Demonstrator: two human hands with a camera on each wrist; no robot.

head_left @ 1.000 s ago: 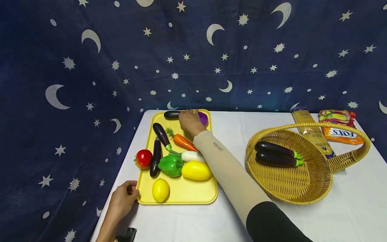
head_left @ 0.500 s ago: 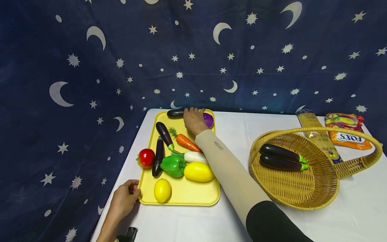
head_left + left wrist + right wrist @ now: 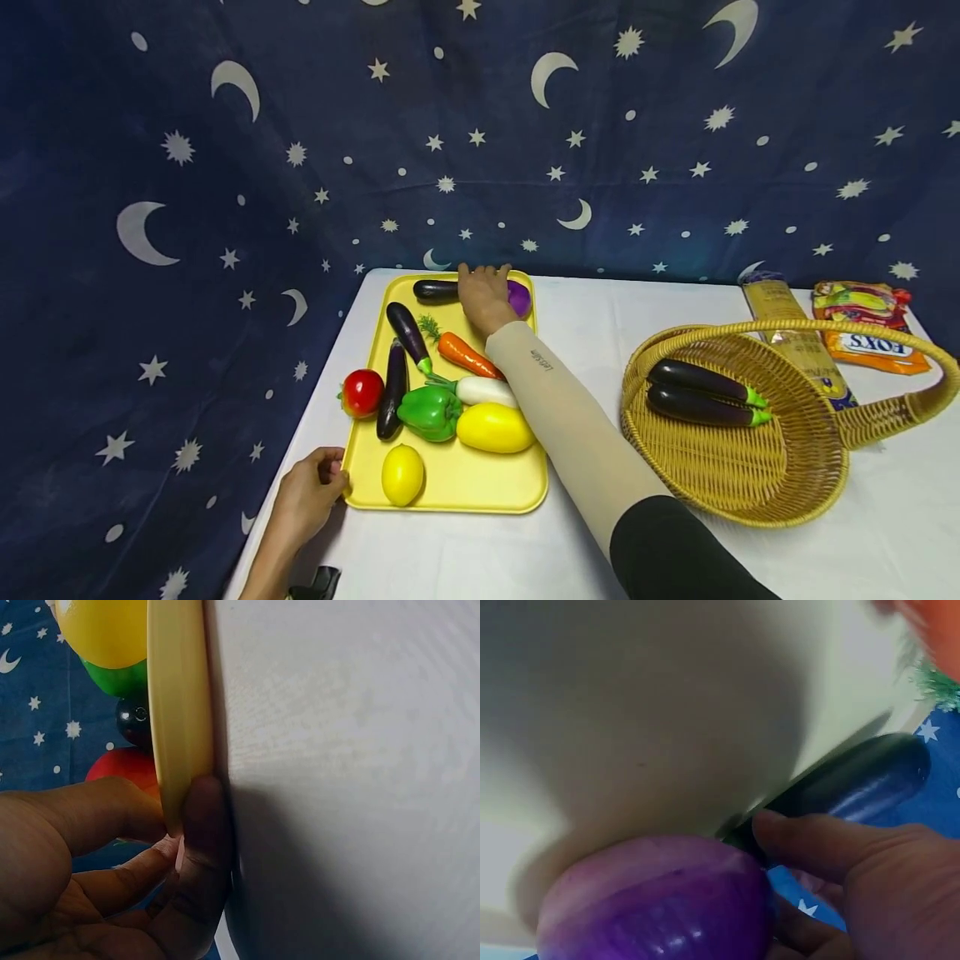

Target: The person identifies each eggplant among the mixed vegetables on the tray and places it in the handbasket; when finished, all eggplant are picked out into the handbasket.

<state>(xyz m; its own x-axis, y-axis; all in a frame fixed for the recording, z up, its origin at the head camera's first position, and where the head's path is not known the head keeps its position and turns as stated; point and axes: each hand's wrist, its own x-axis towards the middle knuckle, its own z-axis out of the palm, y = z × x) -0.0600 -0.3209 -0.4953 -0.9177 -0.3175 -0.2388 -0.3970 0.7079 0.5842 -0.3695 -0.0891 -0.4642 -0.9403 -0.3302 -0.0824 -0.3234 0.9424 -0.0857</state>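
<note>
Eggplant point(image 3: 435, 291) at 12 o'clock on tray point(image 3: 483, 485): my right hand point(image 3: 485, 300) pinches one end, left hand point(image 3: 307, 492) the rim; off-centre hold could twist it into purple vegetable point(image 3: 521, 300) at 3 o'clock.

On my feed I'm seeing a smooth, plastic-looking tray point(image 3: 487, 483) left of centre, a glossy eggplant point(image 3: 435, 291) gleaming at its far edge, a rough wicker basket point(image 3: 712, 471) at right and matt cloth point(image 3: 495, 204) filling the top.

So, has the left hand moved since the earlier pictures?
No: in the head view, the left hand stays at the near left corner of the yellow tray, with no visible shift.
</note>
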